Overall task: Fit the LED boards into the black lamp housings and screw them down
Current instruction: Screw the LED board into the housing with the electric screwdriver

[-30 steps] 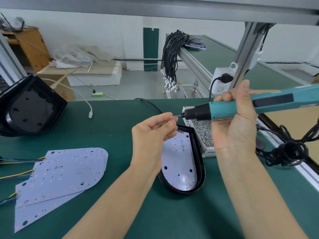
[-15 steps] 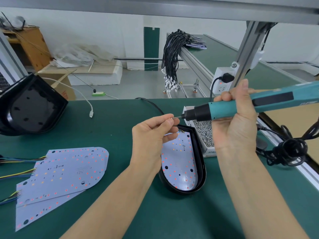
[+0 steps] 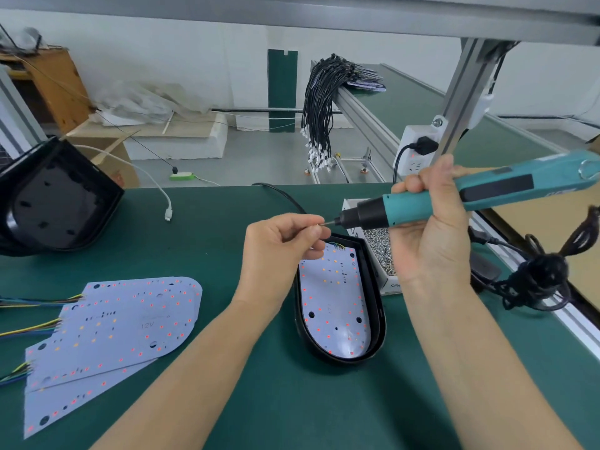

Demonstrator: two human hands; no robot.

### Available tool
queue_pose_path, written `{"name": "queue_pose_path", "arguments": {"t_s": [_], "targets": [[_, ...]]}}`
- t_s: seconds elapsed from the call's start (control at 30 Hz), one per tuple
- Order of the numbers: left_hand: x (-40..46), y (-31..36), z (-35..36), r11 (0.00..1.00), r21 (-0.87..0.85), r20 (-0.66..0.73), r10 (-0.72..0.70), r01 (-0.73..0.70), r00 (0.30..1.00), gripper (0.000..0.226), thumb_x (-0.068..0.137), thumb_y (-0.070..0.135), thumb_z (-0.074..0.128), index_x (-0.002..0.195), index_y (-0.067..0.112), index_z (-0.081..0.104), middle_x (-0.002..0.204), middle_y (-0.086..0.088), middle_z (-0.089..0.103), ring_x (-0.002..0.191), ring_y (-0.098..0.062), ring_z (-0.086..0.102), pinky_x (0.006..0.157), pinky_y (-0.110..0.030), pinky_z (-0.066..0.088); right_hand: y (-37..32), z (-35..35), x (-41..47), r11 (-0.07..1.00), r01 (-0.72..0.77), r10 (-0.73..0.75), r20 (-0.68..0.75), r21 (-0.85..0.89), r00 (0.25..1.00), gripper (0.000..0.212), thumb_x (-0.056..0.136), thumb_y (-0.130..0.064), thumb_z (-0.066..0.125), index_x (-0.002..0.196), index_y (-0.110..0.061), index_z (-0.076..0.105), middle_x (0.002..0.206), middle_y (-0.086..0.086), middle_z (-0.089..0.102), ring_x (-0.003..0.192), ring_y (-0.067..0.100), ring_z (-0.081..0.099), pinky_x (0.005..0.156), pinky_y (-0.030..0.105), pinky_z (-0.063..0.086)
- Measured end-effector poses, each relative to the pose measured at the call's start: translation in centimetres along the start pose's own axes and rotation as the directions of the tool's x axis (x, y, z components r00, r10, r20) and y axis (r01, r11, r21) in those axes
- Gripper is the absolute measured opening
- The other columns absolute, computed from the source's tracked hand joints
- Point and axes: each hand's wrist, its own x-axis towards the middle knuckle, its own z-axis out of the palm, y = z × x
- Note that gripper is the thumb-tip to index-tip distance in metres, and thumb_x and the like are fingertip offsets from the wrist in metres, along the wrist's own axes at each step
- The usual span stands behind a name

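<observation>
LED board (image 3: 331,306) seated inside black lamp housing (image 3: 378,319) on green bench mat (image 3: 259,401). Left hand (image 3: 276,251) pinching small screw (image 3: 319,225) at driver tip; right hand (image 3: 428,235) wrapped around teal electric screwdriver (image 3: 454,199). Spare boards (image 3: 113,326) stacked left, screw box (image 3: 380,248) right. Beyond: hanging black cables (image 3: 319,105), grey floor.

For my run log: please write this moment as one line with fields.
step: loading screw on bit | left hand: pinches screw at bit tip | right hand: grips screwdriver | LED board: seated in housing
</observation>
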Motion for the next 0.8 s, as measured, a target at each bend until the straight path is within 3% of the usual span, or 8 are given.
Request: {"name": "queue_pose_path", "arguments": {"t_s": [0.27, 0.73, 0.8], "targets": [[0.08, -0.47, 0.41, 0.999, -0.002, -0.058, -0.045, 0.045, 0.997, 0.024, 0.086, 0.002, 0.068, 0.084, 0.026, 0.074, 0.079, 0.001, 0.076, 0.067, -0.011, 0.068, 0.064, -0.028, 0.057, 0.24, -0.6, 0.25, 1.0, -0.005, 0.005, -0.013, 0.007, 1.0, 0.019, 0.089, -0.014, 0.062, 0.079, -0.022, 0.048, 0.066, -0.007, 0.051, 0.058, 0.007, 0.052, 0.067, 0.022, 0.049], [0.0, -0.26, 0.16, 0.999, 0.026, 0.019, -0.039, 0.039, 0.999, 0.042, 0.082, -0.009, 0.064, 0.093, 0.03, 0.072, 0.084, 0.007, 0.076, 0.072, -0.009, 0.068, 0.067, -0.028, 0.056, 0.06, -0.56, 0.41, 0.999, -0.012, 0.013, -0.036, 0.036, 0.999, 0.019, 0.088, -0.013, 0.063, 0.078, -0.022, 0.049, 0.065, -0.006, 0.052, 0.054, 0.006, 0.052, 0.063, 0.022, 0.048], [0.08, -0.2, 0.22, 0.998, 0.035, 0.026, -0.044, 0.043, 0.999, 0.045, 0.08, -0.01, 0.065, 0.098, 0.031, 0.07, 0.085, 0.006, 0.076, 0.073, -0.009, 0.067, 0.069, -0.035, 0.055, 0.05, -0.55, 0.42, 0.999, -0.016, 0.017, -0.035, 0.033, 0.999, 0.019, 0.087, -0.014, 0.063, 0.077, -0.022, 0.049, 0.065, -0.006, 0.052, 0.054, 0.007, 0.052, 0.063, 0.022, 0.048]]}}
